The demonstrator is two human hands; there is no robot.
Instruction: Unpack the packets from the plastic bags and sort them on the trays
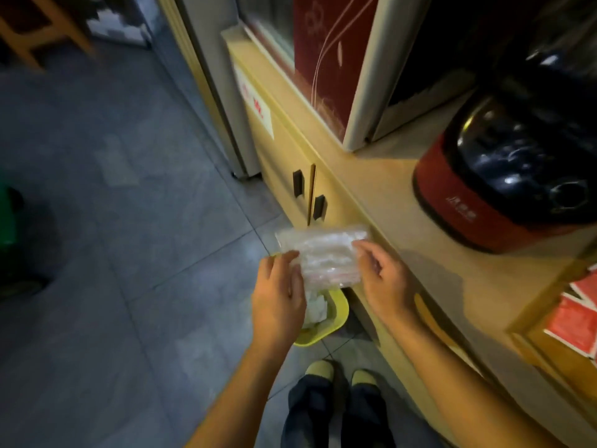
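In the head view, the left hand (pixel 279 295) and right hand (pixel 384 279) both grip a clear plastic bag (pixel 319 253) of packets, held over a yellow bin (pixel 336 315) on the floor. No tray is visible, so sorting seems not begun. A red cooker (pixel 504 176) occupies the counter (pixel 387 195) nearby.

Counted: two hands (pixel 279 295) (pixel 384 279), one plastic bundle (pixel 323 253), one yellow bin (pixel 329 321), one red cooker (pixel 504 176), two cabinet handles (pixel 298 183) (pixel 319 206).
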